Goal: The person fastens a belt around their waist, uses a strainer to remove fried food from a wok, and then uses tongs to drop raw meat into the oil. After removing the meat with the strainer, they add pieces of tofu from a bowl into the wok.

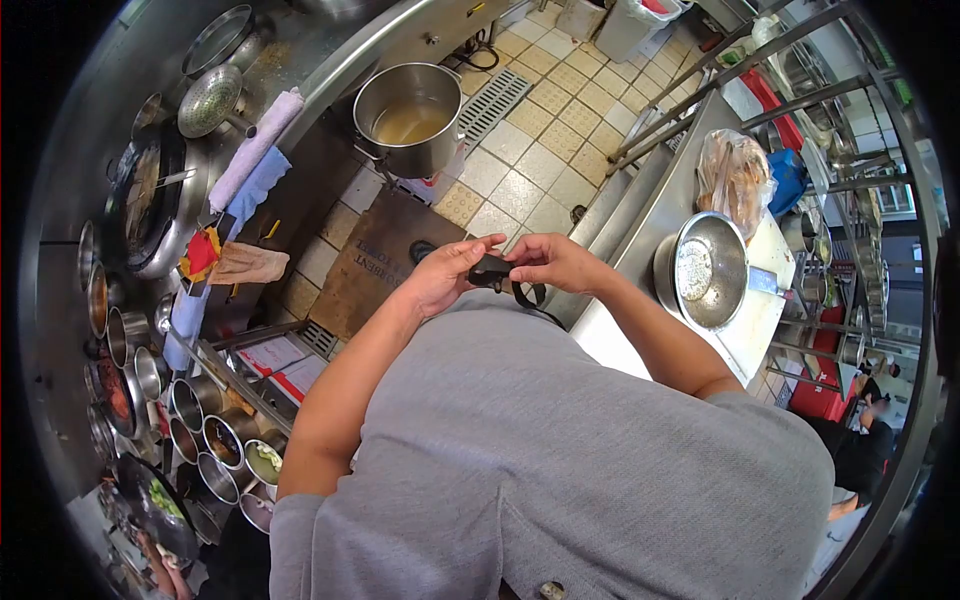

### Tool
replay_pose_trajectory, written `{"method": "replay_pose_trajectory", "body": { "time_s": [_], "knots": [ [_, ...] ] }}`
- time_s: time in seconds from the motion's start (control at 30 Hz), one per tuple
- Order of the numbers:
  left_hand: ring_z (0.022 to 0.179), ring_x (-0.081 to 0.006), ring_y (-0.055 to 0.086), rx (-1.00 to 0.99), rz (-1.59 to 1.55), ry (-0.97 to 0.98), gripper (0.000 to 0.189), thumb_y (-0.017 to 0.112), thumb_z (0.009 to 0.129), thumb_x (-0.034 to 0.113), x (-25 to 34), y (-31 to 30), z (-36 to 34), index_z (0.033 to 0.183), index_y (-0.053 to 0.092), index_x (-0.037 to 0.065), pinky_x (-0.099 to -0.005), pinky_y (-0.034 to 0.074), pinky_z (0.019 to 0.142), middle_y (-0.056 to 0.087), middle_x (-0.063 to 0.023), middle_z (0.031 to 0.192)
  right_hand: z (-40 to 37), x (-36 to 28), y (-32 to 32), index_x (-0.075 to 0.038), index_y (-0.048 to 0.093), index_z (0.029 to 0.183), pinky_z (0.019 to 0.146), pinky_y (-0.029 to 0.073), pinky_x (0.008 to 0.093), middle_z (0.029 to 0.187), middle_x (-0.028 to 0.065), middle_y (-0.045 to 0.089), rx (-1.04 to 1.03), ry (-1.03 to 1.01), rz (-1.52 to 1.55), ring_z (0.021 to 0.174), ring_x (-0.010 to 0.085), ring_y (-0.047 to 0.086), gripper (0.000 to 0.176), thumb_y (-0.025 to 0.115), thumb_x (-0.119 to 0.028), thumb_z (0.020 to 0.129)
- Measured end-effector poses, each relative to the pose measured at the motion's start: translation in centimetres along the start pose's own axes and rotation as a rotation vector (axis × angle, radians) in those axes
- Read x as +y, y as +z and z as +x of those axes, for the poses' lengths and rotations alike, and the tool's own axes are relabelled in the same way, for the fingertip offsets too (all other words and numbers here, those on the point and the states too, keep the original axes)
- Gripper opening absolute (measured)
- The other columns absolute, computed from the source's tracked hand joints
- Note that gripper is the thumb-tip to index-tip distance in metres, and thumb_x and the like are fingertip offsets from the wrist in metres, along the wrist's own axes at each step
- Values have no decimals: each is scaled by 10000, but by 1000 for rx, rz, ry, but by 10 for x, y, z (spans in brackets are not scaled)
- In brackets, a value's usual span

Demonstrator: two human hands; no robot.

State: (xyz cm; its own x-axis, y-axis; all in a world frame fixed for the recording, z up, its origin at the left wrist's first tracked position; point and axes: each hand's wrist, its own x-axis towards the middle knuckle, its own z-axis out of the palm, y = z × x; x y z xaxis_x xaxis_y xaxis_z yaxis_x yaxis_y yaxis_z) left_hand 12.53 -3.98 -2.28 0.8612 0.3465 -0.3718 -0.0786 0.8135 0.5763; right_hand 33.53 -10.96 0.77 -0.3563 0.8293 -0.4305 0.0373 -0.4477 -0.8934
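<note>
In front of my grey shirt, both hands meet around a small black object with a looped black strap hanging from its right side. My left hand holds the object from the left, thumb and fingers closed against it. From the other side, my right hand pinches its right end between thumb and fingers. The object's exact kind is not clear, as the fingers cover part of it.
A large steel pot of cloudy liquid stands ahead, near a brown floor mat. On the right counter are a steel bowl and a plastic bag of food. Several metal containers line the left, beside towels.
</note>
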Motion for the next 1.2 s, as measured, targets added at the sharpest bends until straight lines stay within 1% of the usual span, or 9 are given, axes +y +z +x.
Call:
{"method": "replay_pose_trajectory", "body": {
  "time_s": [0.1,0.33,0.43,0.5,0.53,0.63,0.77,0.97,1.2],
  "knots": [
    [1109,-181,491,-35,-92,140,463,478,905,349,-3,-2,-2,1235,459,26,-382,405,934,473,-83,1273,2,1,1,-18,566,970,703,445,220,866,26,617,-16,-29,33,786,82,553,196,649,-104,814],
    [1108,-166,470,-46,-214,-4,596,570,844,401,6,-1,-12,1285,371,53,-375,395,906,491,-28,1219,0,3,2,-26,563,987,637,442,216,832,16,611,-5,8,68,710,70,543,204,631,-142,834],
    [1142,-163,448,-9,288,-116,708,652,764,465,1,7,-7,1282,351,88,-371,369,934,493,-54,1204,0,7,0,-38,557,996,611,435,213,810,4,598,42,11,72,688,68,534,207,602,-186,859],
    [1104,-155,471,-120,830,138,704,696,750,399,-1,15,-1,1272,359,68,-315,364,927,504,-57,1166,1,8,0,-52,559,1008,600,426,207,799,-10,582,71,30,20,685,67,522,223,590,-224,869],
    [977,-143,540,-29,862,152,495,648,802,254,1,21,-3,1191,435,34,-273,407,872,549,-61,1074,0,8,2,-65,545,1012,594,424,212,797,-14,572,96,44,14,685,64,513,213,574,-229,879],
    [836,-130,578,58,688,-23,313,601,831,182,4,13,4,1078,509,12,-265,454,794,586,-51,947,1,11,9,-85,517,1014,590,418,217,797,-19,556,130,58,8,685,62,494,191,547,-233,896],
    [737,-116,577,88,524,64,154,544,859,120,-1,7,1,978,535,22,-261,483,727,585,-45,832,1,10,15,-69,462,1018,525,370,213,711,-5,517,97,15,100,610,64,457,200,543,-208,899],
    [598,-85,525,194,94,224,71,497,870,92,18,-13,-17,905,521,36,-263,496,705,527,-4,669,-1,13,9,-37,543,896,618,430,290,754,13,573,-110,-30,-272,677,121,532,153,539,-190,885],
    [506,-78,460,304,461,415,143,503,841,111,32,-9,-43,740,534,15,-236,411,531,493,7,582,-10,-12,19,-17,558,893,676,440,342,799,144,594,-200,-21,-714,755,265,572,310,484,-318,899]
  ]
}}
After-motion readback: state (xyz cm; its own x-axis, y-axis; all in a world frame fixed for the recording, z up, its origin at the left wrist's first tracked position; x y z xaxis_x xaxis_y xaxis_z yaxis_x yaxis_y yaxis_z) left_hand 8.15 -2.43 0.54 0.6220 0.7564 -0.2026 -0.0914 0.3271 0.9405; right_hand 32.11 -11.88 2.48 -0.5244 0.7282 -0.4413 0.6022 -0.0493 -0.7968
